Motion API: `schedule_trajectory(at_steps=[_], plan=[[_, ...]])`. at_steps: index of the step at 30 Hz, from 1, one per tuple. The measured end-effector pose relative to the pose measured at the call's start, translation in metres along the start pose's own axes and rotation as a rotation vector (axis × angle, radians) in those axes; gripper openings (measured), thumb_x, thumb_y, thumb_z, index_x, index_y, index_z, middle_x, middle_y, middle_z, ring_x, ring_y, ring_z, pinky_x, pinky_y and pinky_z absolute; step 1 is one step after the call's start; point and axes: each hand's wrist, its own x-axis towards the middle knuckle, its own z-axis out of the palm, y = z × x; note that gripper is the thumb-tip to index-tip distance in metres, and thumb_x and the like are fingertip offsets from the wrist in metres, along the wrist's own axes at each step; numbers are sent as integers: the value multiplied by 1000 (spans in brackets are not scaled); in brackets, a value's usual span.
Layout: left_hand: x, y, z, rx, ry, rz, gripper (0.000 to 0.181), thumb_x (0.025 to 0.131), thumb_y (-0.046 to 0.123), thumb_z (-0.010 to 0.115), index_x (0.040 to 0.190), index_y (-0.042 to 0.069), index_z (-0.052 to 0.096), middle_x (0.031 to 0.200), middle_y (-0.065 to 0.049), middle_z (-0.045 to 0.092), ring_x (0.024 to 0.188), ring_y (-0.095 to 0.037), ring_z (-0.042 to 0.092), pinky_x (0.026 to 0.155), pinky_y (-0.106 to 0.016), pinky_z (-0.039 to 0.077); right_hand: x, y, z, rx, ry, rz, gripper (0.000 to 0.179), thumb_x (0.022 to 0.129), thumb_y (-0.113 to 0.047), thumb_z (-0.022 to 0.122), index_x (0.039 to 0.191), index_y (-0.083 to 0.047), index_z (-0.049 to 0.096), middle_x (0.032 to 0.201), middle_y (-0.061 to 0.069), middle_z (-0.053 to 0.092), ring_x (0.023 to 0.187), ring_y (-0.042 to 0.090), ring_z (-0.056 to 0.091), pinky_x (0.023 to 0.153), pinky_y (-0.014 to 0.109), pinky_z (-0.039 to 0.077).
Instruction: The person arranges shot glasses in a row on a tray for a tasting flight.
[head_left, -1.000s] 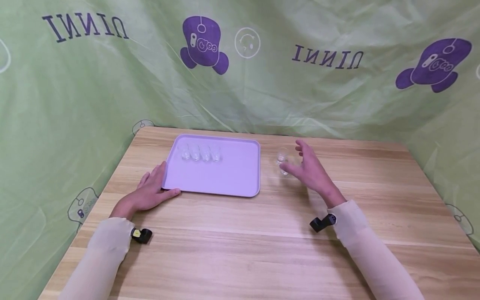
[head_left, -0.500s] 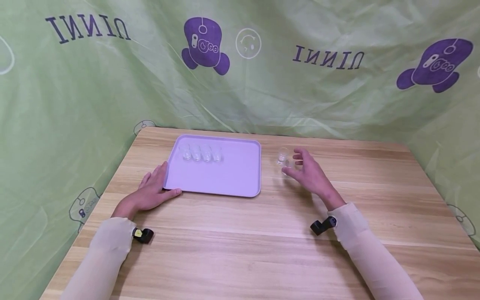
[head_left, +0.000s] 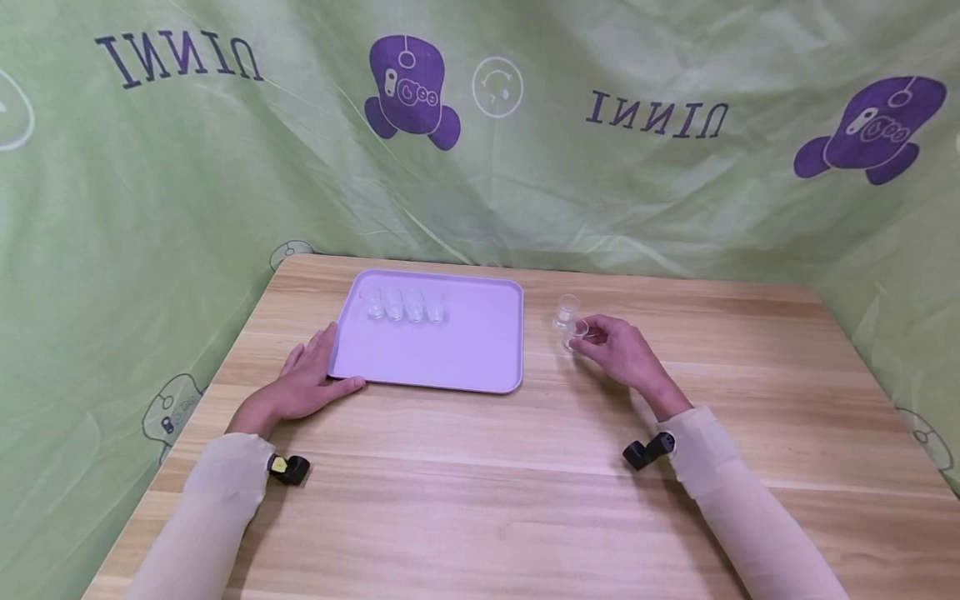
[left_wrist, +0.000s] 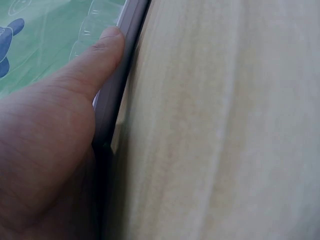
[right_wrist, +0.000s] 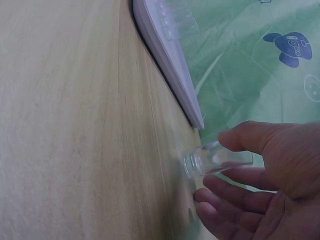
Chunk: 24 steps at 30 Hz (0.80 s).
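Observation:
My right hand (head_left: 624, 357) pinches a clear shot glass (head_left: 570, 337) standing on the table to the right of the purple tray (head_left: 465, 354). In the right wrist view the thumb lies on one side of this glass (right_wrist: 197, 161) and curled fingers reach round the other. Right behind it is a second shot glass (head_left: 567, 307). On the tray's far left part several more shot glasses (head_left: 415, 307) stand in a row. My left hand (head_left: 296, 387) rests at the tray's near left corner, fingers stretched along its left side and thumb (left_wrist: 102, 55) against its front edge.
The wooden table (head_left: 450, 483) spreads in front of the tray and out to the right. A green patterned cloth (head_left: 525, 192) hangs behind the table and down both sides. Each sleeve cuff carries a small black camera (head_left: 648, 451).
The right hand has come down, and its spread fingers have closed round the nearer shot glass. The left hand keeps its place at the tray's corner.

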Motion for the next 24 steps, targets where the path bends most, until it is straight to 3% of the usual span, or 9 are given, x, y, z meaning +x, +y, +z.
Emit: schedule_trajectory(at_steps=[10, 20, 24], plan=[[-1, 5, -2, -7, 9, 28, 111, 100, 59, 57, 160, -4, -13, 168, -25, -9, 154, -41, -10, 120, -55, -12, 2, 3, -1, -5, 4, 7, 34, 99, -21, 72, 123, 1, 66, 121, 20, 69, 111, 35, 66, 95, 49, 54], [-1, 9, -5, 22, -19, -6, 110, 101, 57, 57, 160, -4, -13, 168, -25, -9, 154, -43, -10, 120, -57, -10, 0, 2, 0, 2, 17, -40, 31, 97, -20, 75, 118, 1, 68, 114, 18, 71, 107, 34, 68, 93, 48, 55], [-3, 6, -2, 11, -2, -4, 111, 100, 58, 58, 160, -4, -12, 169, -25, -8, 154, -43, -9, 120, -56, -11, 0, -4, 1, 39, 3, -55, 29, 96, -19, 76, 117, 1, 68, 113, 16, 72, 106, 33, 69, 90, 46, 58]])
